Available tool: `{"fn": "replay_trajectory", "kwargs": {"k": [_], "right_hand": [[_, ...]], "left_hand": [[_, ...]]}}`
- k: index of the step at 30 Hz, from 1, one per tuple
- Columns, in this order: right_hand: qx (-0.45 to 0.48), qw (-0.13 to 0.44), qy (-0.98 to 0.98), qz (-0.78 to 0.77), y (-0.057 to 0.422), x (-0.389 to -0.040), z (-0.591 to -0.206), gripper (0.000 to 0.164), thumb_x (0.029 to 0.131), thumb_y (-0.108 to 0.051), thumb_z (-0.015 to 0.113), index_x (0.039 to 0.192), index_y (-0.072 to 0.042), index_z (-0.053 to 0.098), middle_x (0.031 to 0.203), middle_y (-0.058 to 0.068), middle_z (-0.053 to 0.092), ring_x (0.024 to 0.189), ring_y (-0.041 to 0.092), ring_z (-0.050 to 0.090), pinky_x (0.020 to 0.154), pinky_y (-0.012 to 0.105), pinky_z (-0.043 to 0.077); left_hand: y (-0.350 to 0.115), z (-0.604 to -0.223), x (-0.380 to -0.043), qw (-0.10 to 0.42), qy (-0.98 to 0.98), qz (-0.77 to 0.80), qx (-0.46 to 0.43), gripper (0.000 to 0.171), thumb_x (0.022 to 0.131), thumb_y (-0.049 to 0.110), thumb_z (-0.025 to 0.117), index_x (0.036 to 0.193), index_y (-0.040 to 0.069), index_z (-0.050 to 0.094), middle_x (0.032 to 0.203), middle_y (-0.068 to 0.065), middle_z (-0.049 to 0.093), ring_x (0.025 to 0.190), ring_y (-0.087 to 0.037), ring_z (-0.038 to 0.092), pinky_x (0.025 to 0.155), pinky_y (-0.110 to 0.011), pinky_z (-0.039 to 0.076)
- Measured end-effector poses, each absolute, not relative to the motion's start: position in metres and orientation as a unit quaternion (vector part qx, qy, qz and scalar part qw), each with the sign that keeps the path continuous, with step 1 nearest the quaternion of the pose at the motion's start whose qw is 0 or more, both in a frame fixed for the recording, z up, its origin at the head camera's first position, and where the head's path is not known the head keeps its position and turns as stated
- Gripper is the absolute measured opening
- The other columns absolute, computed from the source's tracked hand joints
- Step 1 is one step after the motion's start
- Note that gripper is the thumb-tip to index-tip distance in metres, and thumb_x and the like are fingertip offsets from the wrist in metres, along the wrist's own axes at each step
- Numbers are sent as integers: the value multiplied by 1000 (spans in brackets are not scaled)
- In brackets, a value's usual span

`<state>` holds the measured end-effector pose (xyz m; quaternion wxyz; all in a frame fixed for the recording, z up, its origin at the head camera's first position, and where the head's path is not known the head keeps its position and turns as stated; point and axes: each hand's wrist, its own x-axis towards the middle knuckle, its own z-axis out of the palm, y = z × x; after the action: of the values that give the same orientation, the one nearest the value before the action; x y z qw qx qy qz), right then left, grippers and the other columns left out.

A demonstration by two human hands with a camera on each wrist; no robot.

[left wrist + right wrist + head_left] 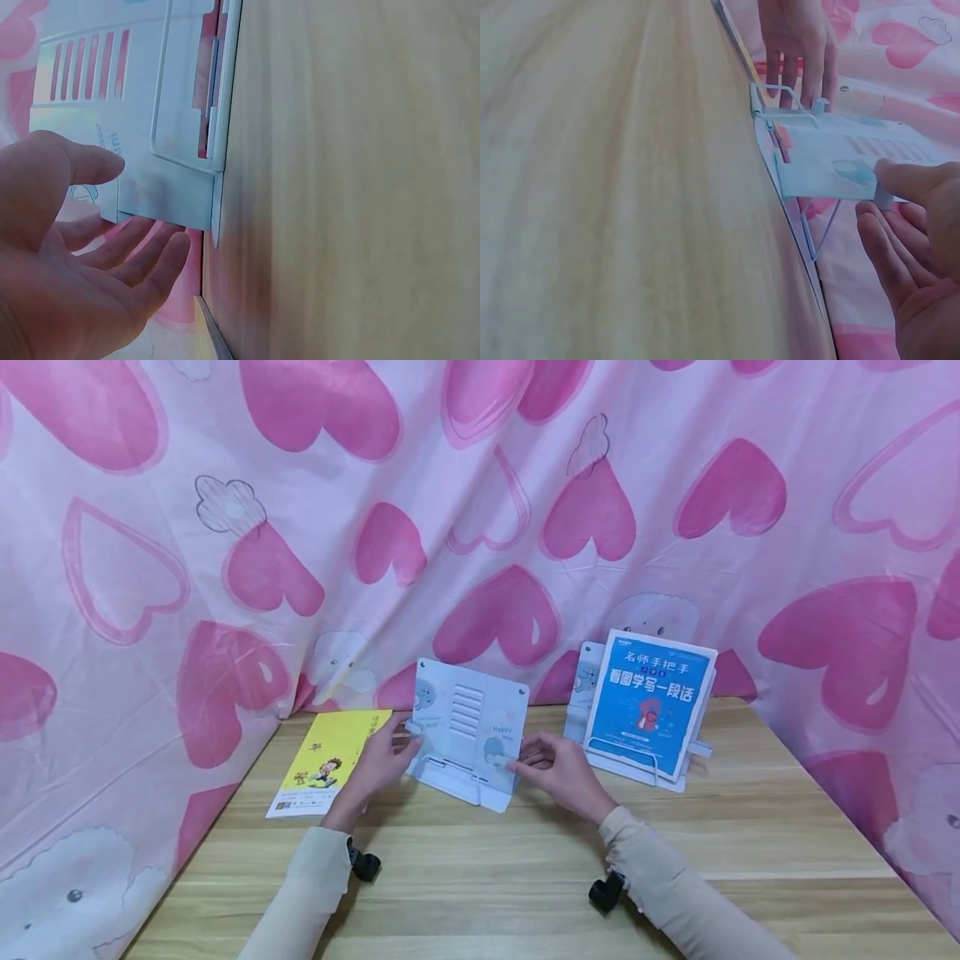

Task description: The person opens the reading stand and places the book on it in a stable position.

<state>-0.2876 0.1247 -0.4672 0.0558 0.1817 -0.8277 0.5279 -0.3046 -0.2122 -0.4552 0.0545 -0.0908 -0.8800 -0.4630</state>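
Note:
A pale blue metal book stand (472, 727) stands tilted on the table, with slots down its back panel and a wire page holder (478, 789) along its bottom ledge. At its left edge is my left hand (382, 756), the thumb (101, 165) in front of the panel and the relaxed fingers (161, 262) reaching behind the edge. My right hand (564, 772) pinches a small side tab (883, 196) at the other edge between thumb and fingers. In the right wrist view a wire leg (826, 229) props the stand from behind.
A yellow book (322, 768) lies on the table (480, 893) at the left, partly under my left hand. To the right, a second stand (579, 693) bears a blue-covered book (648, 702). A pink heart-patterned curtain (300, 468) hangs behind the table.

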Motion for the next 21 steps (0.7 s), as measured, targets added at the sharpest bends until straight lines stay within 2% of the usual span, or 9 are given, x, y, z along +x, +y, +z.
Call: {"fn": "replay_trajectory", "kwargs": {"k": [6,9,16,21], "right_hand": [[136,86,-837,522,127,-288,-468,21,91,-25,90,108,-17,79,107,-2,82,94,15,79,88,34,68],[113,99,-845,514,129,-290,-468,21,93,-26,88,112,-19,82,109,-2,83,99,17,81,92,39,68],[105,100,-850,507,126,-286,-465,36,100,-22,81,133,-10,76,129,9,80,117,27,79,101,45,63],[130,74,-853,500,120,-279,-457,43,106,-21,71,147,-9,66,144,8,73,131,26,72,107,47,61]], "left_hand": [[-206,-455,-300,72,-880,-460,-93,55,108,15,65,160,18,46,147,-16,61,137,-40,63,117,-58,52],[-204,-455,-297,77,-884,-450,-100,56,108,14,65,160,15,45,147,-18,61,136,-41,64,115,-57,54],[-204,-452,-283,58,-887,-448,-95,57,107,20,69,159,13,46,148,-17,61,135,-40,65,114,-55,56],[-206,-446,-270,47,-898,-428,-94,62,106,23,70,161,11,43,152,-19,58,136,-40,64,115,-57,55]]}}
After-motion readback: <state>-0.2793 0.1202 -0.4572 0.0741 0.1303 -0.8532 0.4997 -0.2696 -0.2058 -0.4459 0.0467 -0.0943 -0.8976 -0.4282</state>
